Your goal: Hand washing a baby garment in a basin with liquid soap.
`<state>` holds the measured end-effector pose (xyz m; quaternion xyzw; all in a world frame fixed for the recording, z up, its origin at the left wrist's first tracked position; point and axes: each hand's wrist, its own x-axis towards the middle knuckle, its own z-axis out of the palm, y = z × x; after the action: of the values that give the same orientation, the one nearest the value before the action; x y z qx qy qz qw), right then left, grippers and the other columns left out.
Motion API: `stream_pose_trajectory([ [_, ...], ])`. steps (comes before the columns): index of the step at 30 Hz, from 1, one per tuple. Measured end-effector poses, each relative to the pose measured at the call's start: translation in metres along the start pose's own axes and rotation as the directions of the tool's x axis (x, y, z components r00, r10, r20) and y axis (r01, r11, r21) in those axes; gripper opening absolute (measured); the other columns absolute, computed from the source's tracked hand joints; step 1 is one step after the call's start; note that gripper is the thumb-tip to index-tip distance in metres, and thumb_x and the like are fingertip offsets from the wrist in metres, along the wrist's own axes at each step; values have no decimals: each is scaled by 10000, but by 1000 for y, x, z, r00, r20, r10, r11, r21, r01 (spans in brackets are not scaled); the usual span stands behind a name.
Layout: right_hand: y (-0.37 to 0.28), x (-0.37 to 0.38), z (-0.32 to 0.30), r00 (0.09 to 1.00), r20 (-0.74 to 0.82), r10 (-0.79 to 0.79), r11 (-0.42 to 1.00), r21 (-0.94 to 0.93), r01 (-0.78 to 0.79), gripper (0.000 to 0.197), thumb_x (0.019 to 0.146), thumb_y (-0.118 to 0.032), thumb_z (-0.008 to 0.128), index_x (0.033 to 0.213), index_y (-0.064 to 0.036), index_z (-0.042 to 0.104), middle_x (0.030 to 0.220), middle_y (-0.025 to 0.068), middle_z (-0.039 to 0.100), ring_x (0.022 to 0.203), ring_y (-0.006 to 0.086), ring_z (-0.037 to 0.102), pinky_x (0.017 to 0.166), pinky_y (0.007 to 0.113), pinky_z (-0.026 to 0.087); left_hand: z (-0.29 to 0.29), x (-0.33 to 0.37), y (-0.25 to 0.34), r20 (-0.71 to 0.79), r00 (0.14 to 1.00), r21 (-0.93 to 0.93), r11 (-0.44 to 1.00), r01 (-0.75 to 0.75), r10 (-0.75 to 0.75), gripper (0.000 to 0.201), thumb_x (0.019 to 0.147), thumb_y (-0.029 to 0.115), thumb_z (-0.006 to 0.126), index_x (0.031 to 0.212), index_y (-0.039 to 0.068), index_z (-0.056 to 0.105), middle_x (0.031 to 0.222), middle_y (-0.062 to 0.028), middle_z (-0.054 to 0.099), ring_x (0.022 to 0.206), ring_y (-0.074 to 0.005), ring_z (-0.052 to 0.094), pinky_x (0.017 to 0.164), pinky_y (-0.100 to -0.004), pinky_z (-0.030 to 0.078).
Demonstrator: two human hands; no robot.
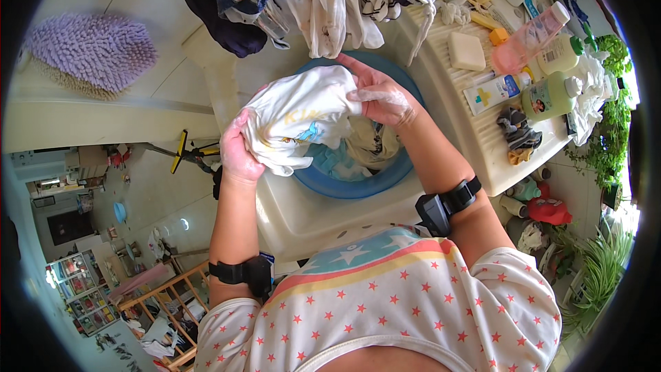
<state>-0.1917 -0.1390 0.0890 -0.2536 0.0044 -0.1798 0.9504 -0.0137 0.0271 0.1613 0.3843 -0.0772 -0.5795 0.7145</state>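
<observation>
A wet white garment (292, 107) with a yellow and blue print is stretched between my hands above a blue basin (354, 189). My left hand (241, 150) grips its left side, the fingers partly hidden by the cloth. At its right edge my right hand (385, 98) pinches the fabric between thumb and fingers, the index finger reaching out; white suds cling to the skin. Below, a cream garment (372, 141) with dark marks and a light blue cloth (334, 163) lie in the basin. The basin sits in a pale laundry sink (275, 217).
Several clothes (320, 7) hang over the far side. On the ribbed washboard ledge at right stand a soap bar (466, 51), a pink bottle (530, 38), a green bottle (551, 95), a tube (492, 93) and dark socks (518, 131). A purple chenille mop head (93, 52) is at far left.
</observation>
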Motion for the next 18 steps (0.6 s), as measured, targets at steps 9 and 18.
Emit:
stream_pose_trajectory([
  [9,11,3,-15,932,-361,41,817,-524,-239,492,794,-56,551,1248,-7,368,939,55,584,799,98,547,650,212,424,4,-3,1,56,998,-14,1000,-12,12,479,846,214,375,1255,-33,343,1270,-180,394,1169,-297,387,1000,-398,274],
  [18,16,-3,2,956,-268,118,984,-94,-148,363,871,-262,459,1066,42,498,994,96,583,905,179,564,824,310,429,-1,-3,6,23,998,-25,998,-61,62,487,846,197,357,1269,-40,314,1282,-185,377,1179,-303,374,1009,-408,262],
])
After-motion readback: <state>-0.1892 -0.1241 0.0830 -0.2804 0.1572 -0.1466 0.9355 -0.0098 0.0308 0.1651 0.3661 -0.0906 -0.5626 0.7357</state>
